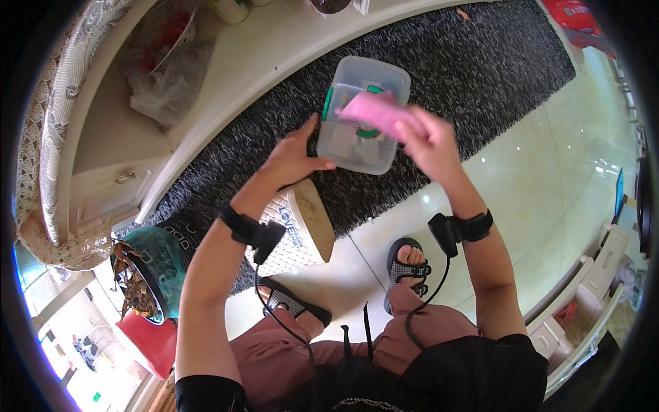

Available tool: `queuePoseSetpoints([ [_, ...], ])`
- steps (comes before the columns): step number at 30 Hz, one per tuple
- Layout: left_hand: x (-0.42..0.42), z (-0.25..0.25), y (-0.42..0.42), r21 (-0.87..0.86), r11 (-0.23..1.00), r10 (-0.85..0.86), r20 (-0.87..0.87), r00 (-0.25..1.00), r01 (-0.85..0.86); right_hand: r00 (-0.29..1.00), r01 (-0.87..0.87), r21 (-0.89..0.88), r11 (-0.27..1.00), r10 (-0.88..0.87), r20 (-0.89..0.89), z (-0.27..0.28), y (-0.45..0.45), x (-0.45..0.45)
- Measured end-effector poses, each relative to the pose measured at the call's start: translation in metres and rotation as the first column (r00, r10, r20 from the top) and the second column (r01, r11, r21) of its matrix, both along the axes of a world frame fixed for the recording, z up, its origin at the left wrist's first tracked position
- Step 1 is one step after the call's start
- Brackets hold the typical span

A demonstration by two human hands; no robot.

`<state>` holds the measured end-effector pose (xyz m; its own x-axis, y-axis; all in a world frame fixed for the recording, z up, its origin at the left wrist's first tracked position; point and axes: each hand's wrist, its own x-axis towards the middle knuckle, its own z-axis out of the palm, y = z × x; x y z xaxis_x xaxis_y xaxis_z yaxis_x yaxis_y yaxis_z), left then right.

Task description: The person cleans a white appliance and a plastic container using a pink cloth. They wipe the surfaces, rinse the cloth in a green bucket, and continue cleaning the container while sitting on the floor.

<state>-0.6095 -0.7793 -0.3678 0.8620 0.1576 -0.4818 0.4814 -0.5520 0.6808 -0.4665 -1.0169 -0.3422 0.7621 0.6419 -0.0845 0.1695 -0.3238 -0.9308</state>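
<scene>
A translucent plastic storage box [344,149] with green latches stands on the black-and-grey shaggy rug [463,67] before me. My right hand [430,139] grips a folded pink cloth [375,112], blurred by motion, over the box's right side. The cloth hides part of the box and its green fittings. At the box's near left corner, my left hand [293,157] is spread, thumb and forefinger apart. Its thumb tip overlaps the corner, but firm contact cannot be made out. Just below that hand is a white woven-pattern bin [293,232] with lettering, partly behind my left wrist.
A white cabinet [116,190] with a bag-filled open shelf borders the rug's left. Lower left, a teal bin [159,268] holds dried leaves beside a red container [149,340]. Beige drawers [571,288] line the right. Cables hang from both wrist straps.
</scene>
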Motion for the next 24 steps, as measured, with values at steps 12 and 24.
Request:
queuePoseSetpoints([
  [12,0.016,-0.004,0.018,-0.020,0.947,-0.313,0.160,0.936,0.320,0.596,0.025,0.027,0.999,-0.036,0.802,-0.055,0.043,0.040],
  [24,0.016,0.002,0.041,-0.078,0.994,-0.061,0.211,0.976,0.079,0.844,-0.499,-0.151,0.853,0.518,0.139,-0.003,0.009,-0.092],
])
